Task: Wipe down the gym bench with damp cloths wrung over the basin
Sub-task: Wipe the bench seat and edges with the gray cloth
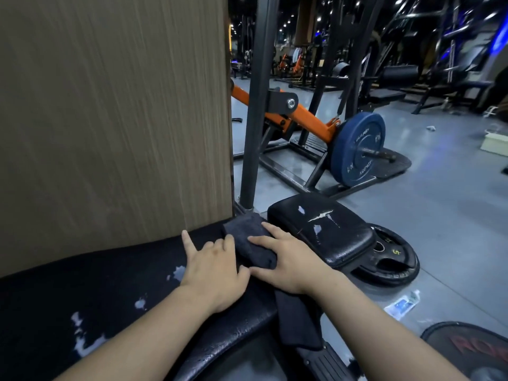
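Note:
A worn black gym bench pad [115, 292] with peeled pale patches runs across the lower left. On its far end lies a dark grey cloth [248, 237], folded into a strip, with one end hanging over the bench edge. My left hand [211, 268] presses flat on the cloth's left side, fingers spread. From the right, my right hand [288, 257] lies flat on the cloth. Both palms rest on it rather than clench it. No basin is visible.
A brown wood-grain panel [115, 111] stands right behind the bench. A cracked black seat pad [321, 232] sits to the right, with black weight plates [390, 259] on the floor beside it. Behind are a black-and-orange machine frame [302, 116] and a blue plate [357, 149].

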A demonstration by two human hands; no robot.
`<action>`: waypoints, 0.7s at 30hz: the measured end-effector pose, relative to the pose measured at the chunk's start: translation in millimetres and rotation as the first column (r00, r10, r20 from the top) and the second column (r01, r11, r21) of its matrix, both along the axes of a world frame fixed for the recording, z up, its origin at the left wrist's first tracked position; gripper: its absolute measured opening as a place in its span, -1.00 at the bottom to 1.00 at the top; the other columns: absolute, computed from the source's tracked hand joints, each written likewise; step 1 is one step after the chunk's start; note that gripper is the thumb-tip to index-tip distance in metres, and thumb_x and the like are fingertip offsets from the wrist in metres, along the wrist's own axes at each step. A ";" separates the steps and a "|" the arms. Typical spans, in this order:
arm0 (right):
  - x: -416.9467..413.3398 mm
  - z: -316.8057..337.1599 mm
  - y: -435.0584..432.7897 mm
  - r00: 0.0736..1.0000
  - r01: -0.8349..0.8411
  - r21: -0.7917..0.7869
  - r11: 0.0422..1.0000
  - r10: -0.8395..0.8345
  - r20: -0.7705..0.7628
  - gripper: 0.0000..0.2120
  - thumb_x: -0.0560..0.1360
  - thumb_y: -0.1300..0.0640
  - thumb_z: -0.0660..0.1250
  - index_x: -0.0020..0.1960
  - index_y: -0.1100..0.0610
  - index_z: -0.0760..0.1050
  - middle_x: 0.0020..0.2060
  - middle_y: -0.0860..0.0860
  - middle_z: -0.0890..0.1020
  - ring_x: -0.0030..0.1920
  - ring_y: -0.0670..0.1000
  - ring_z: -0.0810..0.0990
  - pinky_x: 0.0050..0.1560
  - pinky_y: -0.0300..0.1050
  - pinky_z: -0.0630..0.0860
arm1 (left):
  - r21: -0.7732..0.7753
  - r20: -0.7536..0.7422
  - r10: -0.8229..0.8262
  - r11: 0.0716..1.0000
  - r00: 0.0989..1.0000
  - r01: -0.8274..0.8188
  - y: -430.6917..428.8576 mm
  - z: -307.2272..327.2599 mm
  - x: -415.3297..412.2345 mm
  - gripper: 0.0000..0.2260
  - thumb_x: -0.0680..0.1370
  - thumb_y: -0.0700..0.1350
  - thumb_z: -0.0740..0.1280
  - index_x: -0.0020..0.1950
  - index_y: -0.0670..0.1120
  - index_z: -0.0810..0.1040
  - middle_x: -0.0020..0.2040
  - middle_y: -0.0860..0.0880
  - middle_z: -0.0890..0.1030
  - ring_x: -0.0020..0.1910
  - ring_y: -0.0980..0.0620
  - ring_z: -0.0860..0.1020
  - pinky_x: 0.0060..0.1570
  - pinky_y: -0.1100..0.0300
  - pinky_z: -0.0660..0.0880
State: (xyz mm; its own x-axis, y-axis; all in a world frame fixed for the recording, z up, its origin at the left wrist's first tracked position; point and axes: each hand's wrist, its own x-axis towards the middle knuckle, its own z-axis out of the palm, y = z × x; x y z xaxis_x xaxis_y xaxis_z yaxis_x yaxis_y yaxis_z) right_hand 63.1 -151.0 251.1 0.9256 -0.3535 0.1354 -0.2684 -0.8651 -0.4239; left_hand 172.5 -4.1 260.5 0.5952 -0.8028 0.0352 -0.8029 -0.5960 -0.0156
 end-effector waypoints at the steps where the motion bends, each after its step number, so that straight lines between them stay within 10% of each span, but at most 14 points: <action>1: 3.7 -2.5 1.9 0.999 0.029 -0.007 1.000 -0.029 0.025 -0.35 0.42 -0.25 0.40 0.46 -0.17 0.35 0.57 -0.02 0.17 0.53 0.02 0.22 0.51 -0.06 0.19 | 0.005 -0.015 -0.002 1.000 1.000 0.002 0.9 0.1 0.8 -0.38 0.58 0.24 0.04 0.52 -0.12 0.18 0.38 -0.01 0.45 0.34 -0.03 0.42 0.44 -0.40 -0.19; 6: 6.0 -3.3 2.7 0.991 0.081 0.035 0.996 -0.084 0.105 -0.50 0.43 -0.12 0.30 0.34 0.00 0.54 0.41 0.08 0.46 0.36 0.06 0.49 0.35 -0.09 0.41 | -0.019 -0.064 0.025 0.999 0.998 -0.027 2.7 0.0 -2.1 -0.23 0.47 0.48 -0.04 0.46 -0.03 0.29 0.43 -0.01 0.40 0.41 -0.05 0.35 0.48 -0.28 0.02; 13: -33.8 20.6 -46.1 0.886 0.289 -0.034 0.957 -0.254 0.389 -0.69 0.43 0.11 0.48 0.16 0.12 0.65 0.20 0.11 0.63 0.22 0.06 0.59 0.27 -0.34 0.34 | 0.034 -0.125 0.050 0.998 0.991 -0.046 -6.7 1.7 -13.1 0.02 0.23 0.69 -0.14 0.60 0.21 -0.06 0.61 -0.17 0.00 0.50 -0.24 0.19 0.49 -0.27 -0.04; 21: -62.9 12.2 -95.3 0.958 0.200 -0.143 0.969 -0.224 -0.178 -0.34 0.58 -0.23 0.15 0.59 -0.14 -0.01 0.57 -0.02 -0.32 0.54 0.02 -0.39 0.52 0.17 -0.31 | 0.199 0.002 -0.014 0.980 1.000 0.013 -15.3 -1.6 -7.6 0.02 0.24 0.68 -0.22 0.61 0.19 -0.10 0.61 -0.13 0.07 0.41 -0.28 0.23 0.41 -0.26 0.14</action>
State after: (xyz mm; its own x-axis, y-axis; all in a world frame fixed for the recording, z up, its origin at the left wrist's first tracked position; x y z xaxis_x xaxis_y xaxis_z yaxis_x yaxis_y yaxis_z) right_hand 0.1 -246.3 263.3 0.8441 -0.5359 0.0176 -0.5166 -0.8217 -0.2408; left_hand 164.9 -19.4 258.9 0.5845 -0.8018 -0.1242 -0.8105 -0.5698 -0.1354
